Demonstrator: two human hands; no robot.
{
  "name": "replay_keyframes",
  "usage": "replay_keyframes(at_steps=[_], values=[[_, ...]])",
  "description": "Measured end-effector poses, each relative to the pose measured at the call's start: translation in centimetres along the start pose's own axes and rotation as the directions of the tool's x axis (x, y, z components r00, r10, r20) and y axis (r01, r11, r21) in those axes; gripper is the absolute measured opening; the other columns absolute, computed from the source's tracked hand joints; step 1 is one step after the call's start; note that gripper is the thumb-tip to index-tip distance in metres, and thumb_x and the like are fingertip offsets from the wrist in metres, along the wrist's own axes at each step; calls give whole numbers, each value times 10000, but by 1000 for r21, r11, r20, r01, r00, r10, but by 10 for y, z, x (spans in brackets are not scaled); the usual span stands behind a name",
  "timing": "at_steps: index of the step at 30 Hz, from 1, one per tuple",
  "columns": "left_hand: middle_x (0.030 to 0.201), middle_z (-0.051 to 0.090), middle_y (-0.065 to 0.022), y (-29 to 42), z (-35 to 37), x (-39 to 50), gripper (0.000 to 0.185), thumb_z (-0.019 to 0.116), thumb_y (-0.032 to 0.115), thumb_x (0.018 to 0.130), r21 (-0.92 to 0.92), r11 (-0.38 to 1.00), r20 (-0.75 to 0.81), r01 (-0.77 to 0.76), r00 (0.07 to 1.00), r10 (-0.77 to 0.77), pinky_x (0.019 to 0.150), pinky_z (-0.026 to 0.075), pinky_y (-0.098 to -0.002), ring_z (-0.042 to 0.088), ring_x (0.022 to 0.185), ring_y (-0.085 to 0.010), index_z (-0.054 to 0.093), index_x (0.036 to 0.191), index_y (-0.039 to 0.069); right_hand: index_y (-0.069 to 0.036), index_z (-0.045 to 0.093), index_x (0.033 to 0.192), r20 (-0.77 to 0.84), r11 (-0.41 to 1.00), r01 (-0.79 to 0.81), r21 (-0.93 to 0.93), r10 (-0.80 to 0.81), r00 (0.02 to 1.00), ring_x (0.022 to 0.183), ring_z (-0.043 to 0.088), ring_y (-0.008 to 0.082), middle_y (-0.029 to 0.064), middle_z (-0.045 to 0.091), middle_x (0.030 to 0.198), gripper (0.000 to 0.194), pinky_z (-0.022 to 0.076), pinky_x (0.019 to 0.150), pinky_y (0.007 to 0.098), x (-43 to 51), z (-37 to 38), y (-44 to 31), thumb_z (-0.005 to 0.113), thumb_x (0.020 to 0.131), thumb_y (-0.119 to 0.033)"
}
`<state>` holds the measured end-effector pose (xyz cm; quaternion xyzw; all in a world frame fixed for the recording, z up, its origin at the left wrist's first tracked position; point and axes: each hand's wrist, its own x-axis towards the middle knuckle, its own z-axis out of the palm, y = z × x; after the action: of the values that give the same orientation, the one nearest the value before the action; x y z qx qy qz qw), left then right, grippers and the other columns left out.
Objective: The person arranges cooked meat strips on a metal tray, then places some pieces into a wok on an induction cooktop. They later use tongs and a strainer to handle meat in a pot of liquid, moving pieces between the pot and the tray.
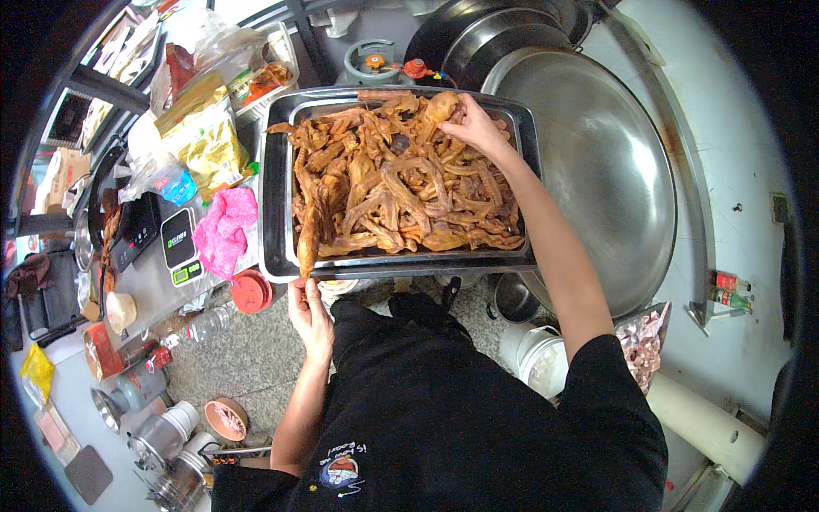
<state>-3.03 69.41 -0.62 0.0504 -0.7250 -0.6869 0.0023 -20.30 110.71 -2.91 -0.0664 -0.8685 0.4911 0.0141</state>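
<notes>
A rectangular metal tray (pixel 274 211) lies in front of me, heaped with brown cooked poultry pieces (pixel 409 185), long necks among them. At the tray's near left corner my left hand (pixel 311 317) pinches the lower end of a long brown poultry piece (pixel 308 240), which stretches up along the tray's left side. My right hand (pixel 477 128) reaches over the far right part of the tray, its fingers closed around a rounded brown poultry piece (pixel 440 110). The hidden fingertips do not show how much of it they grasp.
A large round metal pan (pixel 595 173) adjoins the tray's right side. On the left are a kitchen scale (pixel 180 238), a pink cloth (pixel 224 232), plastic bags (pixel 208 137) and an induction cooker (pixel 135 232). A gas cylinder (pixel 371 61) stands behind the tray; white buckets (pixel 540 361) stand below right.
</notes>
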Motion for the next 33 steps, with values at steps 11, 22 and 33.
replay_keyframes(at_steps=[11,22,33], values=[[864,519,5,6,-2,3,175,501,186,1052,33,998,-14,-60,998,60,730,379,-224,425,802,-70,533,999,22,-31,553,1036,134,979,108,-175,-85,987,769,584,110,28,559,864,201,491,691,271,-58,-56,-12,640,867,-98],[833,472,31,22,10,19,174,498,187,1052,63,991,25,-121,993,119,682,334,-215,384,765,-57,519,958,43,-28,475,1341,543,582,518,-627,-150,826,1154,568,301,155,560,1228,580,410,1034,481,-46,58,-71,681,822,-184],[800,442,44,8,12,20,180,511,198,1049,83,991,-4,-102,995,102,650,324,-212,366,733,-53,522,945,51,-68,526,1069,462,616,536,-577,-295,836,899,652,279,113,609,1000,302,467,837,400,-139,28,-48,680,843,-196]])
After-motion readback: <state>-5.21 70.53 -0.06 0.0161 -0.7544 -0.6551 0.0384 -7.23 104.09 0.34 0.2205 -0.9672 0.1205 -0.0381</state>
